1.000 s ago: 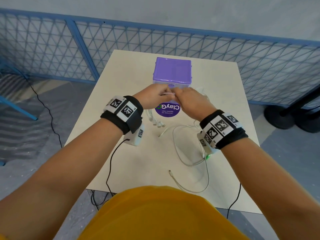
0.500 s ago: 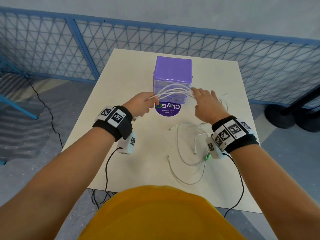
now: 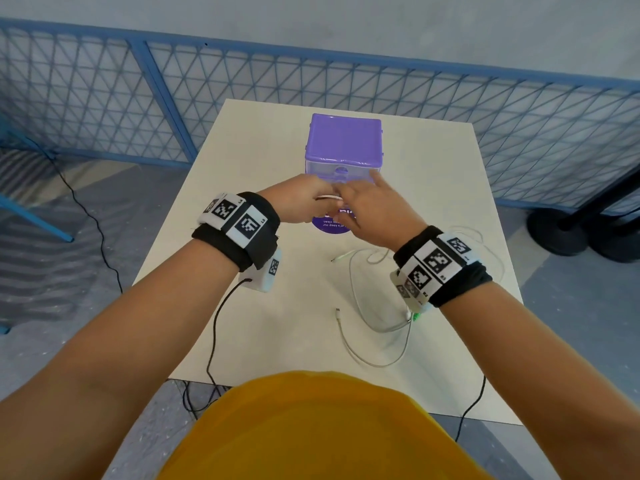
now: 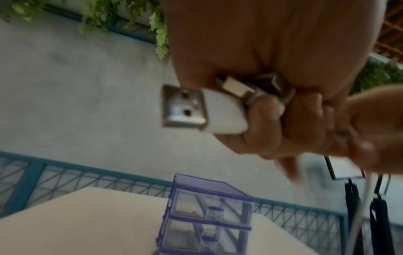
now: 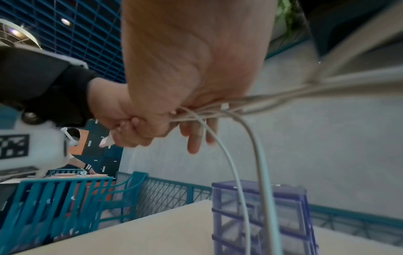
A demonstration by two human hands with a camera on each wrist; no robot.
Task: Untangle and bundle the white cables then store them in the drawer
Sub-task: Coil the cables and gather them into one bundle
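Several white cables (image 3: 327,197) run between my two hands, which meet just in front of the purple drawer unit (image 3: 344,140). My left hand (image 3: 304,202) grips the plug ends in a fist; a USB plug (image 4: 185,108) sticks out of my left hand (image 4: 272,51). My right hand (image 3: 374,213) pinches the strands, its index finger straight toward the drawers. In the right wrist view the cables (image 5: 240,155) hang from my right hand (image 5: 185,60) down past the drawer unit (image 5: 261,215). Loose cable loops (image 3: 367,327) lie on the table under my right wrist. The drawers (image 4: 209,212) are closed.
A round purple sticker (image 3: 332,226) lies on the cream table (image 3: 263,140) below my hands. Blue mesh fencing (image 3: 173,98) surrounds the table. Black stand bases (image 3: 561,233) sit on the floor at right. Black camera leads (image 3: 214,327) hang off the near table edge.
Half a second ago my hands were apart with the cables stretched between them. They have come back together in front of the drawer unit, gathering the strands.
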